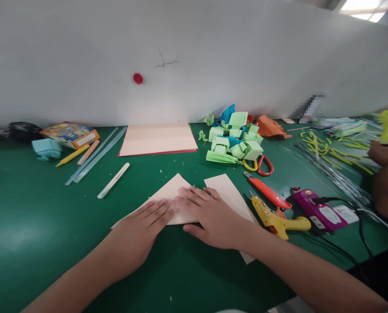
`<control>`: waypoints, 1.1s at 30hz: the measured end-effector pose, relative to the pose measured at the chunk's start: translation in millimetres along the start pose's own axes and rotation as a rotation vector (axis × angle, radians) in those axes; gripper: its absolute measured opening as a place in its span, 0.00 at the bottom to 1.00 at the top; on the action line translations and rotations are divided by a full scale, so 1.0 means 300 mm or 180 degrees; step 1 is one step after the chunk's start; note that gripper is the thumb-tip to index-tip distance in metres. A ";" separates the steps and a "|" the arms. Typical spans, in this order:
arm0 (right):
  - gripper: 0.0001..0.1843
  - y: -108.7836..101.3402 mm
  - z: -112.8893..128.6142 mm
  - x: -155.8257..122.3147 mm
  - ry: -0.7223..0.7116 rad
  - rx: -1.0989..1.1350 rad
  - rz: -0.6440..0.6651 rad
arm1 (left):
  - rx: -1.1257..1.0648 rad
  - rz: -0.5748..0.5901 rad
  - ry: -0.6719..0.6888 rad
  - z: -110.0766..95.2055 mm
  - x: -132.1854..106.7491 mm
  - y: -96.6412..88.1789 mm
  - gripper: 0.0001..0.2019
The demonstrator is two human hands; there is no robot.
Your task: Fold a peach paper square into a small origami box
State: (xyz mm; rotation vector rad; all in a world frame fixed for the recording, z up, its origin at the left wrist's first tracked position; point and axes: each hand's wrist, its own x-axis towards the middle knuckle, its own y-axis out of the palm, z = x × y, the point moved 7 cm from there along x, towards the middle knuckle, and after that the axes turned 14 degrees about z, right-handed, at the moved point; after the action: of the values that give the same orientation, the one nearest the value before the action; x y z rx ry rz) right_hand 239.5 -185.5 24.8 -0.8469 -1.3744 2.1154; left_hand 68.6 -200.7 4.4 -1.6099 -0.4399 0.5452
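Note:
A pale peach sheet of paper, folded into a triangle, lies on the green table in front of me. My left hand rests flat on its left part with the fingers stretched out. Across the right part lies my right hand, also flat, its thumb apart near the lower edge. The fingertips of both hands meet around the middle of the paper. Under and behind my right hand is a second pale strip of paper; the hand and wrist hide part of it.
A stack of peach paper lies at the back, beside green folded paper pieces. On the right are an orange cutter, a yellow glue gun and a purple power strip with cables. Another person's hand is at the right edge.

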 end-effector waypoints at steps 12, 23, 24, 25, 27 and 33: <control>0.32 -0.012 0.004 -0.010 -0.0047 -0.0117 -0.0105 | 0.0160 -0.0274 -0.0052 0.024 -0.020 -0.045 0.29; 0.30 -0.005 0.001 -0.022 -0.0051 -0.0102 -0.0081 | 0.0891 -0.1028 -0.0108 -0.006 -0.054 -0.157 0.25; 0.30 -0.005 0.002 -0.023 -0.0054 -0.0098 -0.0080 | 0.0890 -0.1036 -0.0087 -0.010 -0.055 -0.161 0.24; 0.30 -0.006 0.003 -0.024 -0.0058 -0.0095 -0.0080 | 0.0873 -0.1039 -0.0065 -0.013 -0.056 -0.163 0.24; 0.30 -0.008 0.005 -0.025 -0.0066 -0.0093 -0.0081 | 0.0822 -0.1046 -0.0032 -0.017 -0.060 -0.166 0.23; 0.29 -0.012 0.013 -0.029 -0.0125 -0.0110 -0.0070 | 0.0601 -0.1023 -0.0071 -0.019 -0.069 -0.159 0.22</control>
State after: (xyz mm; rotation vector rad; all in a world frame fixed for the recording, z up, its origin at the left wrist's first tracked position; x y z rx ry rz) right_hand 242.8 -192.4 31.4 -0.8038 -1.4376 2.1078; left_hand 56.8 -212.0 54.2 -1.3208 -0.6317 0.3492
